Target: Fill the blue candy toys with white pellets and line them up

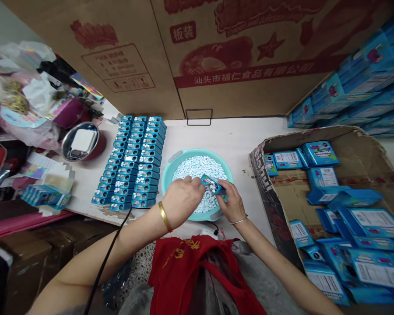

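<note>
Over a turquoise plastic basin (170, 168) heaped with small white mints (197, 168), my right hand (231, 201) grips a small blue tin (212, 184) tilted above the heap. My left hand (182, 201), wearing a gold bangle, has its fingers pinched together at the tin's edge. Whether those fingers hold a mint is hidden. Left of the basin, several rows of blue tins (128, 162) stand packed closely on the white table (236, 131).
A cardboard box (262, 192) of blue packets sits to the right of the basin. Stacked blue cartons (357, 83) rise behind it. A steel bowl (80, 142) and plastic bags (26, 61) lie at left. A black cable (108, 249) crosses my left arm.
</note>
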Motion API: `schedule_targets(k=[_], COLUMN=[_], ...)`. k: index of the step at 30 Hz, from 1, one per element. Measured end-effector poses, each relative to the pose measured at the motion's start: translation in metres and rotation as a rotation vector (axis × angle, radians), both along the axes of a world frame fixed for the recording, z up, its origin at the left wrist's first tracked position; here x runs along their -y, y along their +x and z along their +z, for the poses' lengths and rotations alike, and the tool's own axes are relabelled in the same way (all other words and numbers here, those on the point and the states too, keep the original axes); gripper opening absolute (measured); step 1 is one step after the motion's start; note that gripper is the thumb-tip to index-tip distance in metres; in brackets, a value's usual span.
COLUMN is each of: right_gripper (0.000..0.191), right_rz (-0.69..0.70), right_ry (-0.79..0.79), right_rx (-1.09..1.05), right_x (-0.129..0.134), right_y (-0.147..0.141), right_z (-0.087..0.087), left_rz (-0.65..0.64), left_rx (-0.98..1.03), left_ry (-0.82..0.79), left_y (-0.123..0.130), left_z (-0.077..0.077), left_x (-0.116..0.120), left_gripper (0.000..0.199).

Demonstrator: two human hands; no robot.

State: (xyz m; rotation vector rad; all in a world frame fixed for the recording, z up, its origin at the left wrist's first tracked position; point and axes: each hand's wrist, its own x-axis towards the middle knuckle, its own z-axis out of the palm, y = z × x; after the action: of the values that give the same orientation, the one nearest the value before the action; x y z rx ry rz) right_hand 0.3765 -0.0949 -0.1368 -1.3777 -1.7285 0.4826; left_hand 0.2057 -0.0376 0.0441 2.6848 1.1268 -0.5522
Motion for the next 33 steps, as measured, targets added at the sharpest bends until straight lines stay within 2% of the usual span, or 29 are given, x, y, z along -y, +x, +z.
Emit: schedule_targets(k=[2, 4, 7, 9, 11, 13, 15, 17, 19, 21, 24, 26, 28, 33], right_gripper=[0.043, 0.043, 0.042, 0.041, 0.039, 0.037, 0.036, 0.035, 0.035, 0.037, 0.038, 0.037, 0.034, 0.034], right_rz=[-0.021, -0.043, -0.063, -0.078, -0.096, -0.122, -0.159, -0.199, -0.246, -0.286, -0.312, -0.304, -0.270, -0.123], right_ry=[-0.010, -0.015, -0.026, -0.035, -0.051, -0.074, -0.097, -0.116, -0.137, -0.154, -0.154, -0.146, -0.141, -0.101], right_rx=[-0.013, -0.027, -0.045, -0.051, -0.066, -0.089, -0.115, -0.147, -0.188, -0.228, -0.245, -0.213, -0.164, -0.050], right_x=[-0.001, -0.001, -0.002, -0.003, -0.002, -0.002, -0.002, -0.003, -0.003, -0.004, -0.003, -0.002, -0.001, 0.001], right_y=[0.005, 0.011, 0.021, 0.026, 0.029, 0.030, 0.031, 0.031, 0.030, 0.030, 0.032, 0.032, 0.032, 0.020], right_z=[-0.002, -0.003, -0.003, -0.002, 0.001, 0.004, 0.006, 0.006, 0.006, 0.006, 0.009, 0.011, 0.012, 0.006], left_rz=[0.043, 0.114, 0.228, 0.247, 0.269, 0.297, 0.307, 0.317, 0.329, 0.345, 0.347, 0.331, 0.305, 0.205], left_rx=[0.076, 0.148, 0.125, 0.069, 0.071, 0.133, 0.198, 0.261, 0.349, 0.453, 0.578, 0.650, 0.691, 0.607], left_ry=[0.035, 0.055, 0.056, 0.015, -0.043, -0.117, -0.182, -0.225, -0.282, -0.361, -0.430, -0.428, -0.398, -0.310], left_y=[-0.017, -0.041, -0.071, -0.079, -0.073, -0.056, -0.034, -0.017, -0.010, -0.014, -0.033, -0.048, -0.060, -0.069], left_z=[-0.016, -0.047, -0.109, -0.151, -0.186, -0.210, -0.224, -0.233, -0.238, -0.237, -0.224, -0.203, -0.176, -0.104], left_x=[-0.006, -0.015, -0.024, -0.023, -0.016, -0.007, 0.002, 0.006, 0.006, 0.005, 0.003, 0.004, 0.004, 0.001], left_gripper=[0.018, 0.019, 0.023, 0.028, 0.033, 0.035, 0.037, 0.040, 0.042, 0.041, 0.035, 0.032, 0.031, 0.028])
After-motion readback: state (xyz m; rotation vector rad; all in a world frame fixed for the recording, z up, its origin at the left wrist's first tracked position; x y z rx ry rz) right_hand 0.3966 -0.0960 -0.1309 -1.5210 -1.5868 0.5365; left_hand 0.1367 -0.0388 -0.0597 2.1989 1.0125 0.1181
